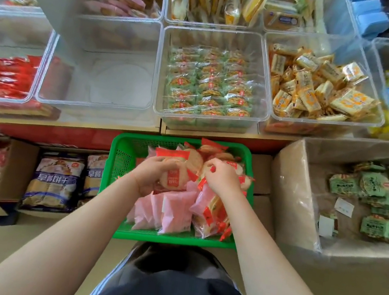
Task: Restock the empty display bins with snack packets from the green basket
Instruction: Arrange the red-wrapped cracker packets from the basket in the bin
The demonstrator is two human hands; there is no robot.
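Gathering red-and-pink plastic snack packets (175, 211) in the green plastic basket (119, 158): one gripped by left hand (151, 175), more pinched by right hand (221, 177); slippery wrappers risk being dropped.

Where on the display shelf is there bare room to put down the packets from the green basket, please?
The empty clear bin is free, bordered by the red-packet bin on its left and the green-packet bin on its right. The bin behind it looks nearly bare too. The orange-packet bin is crowded.
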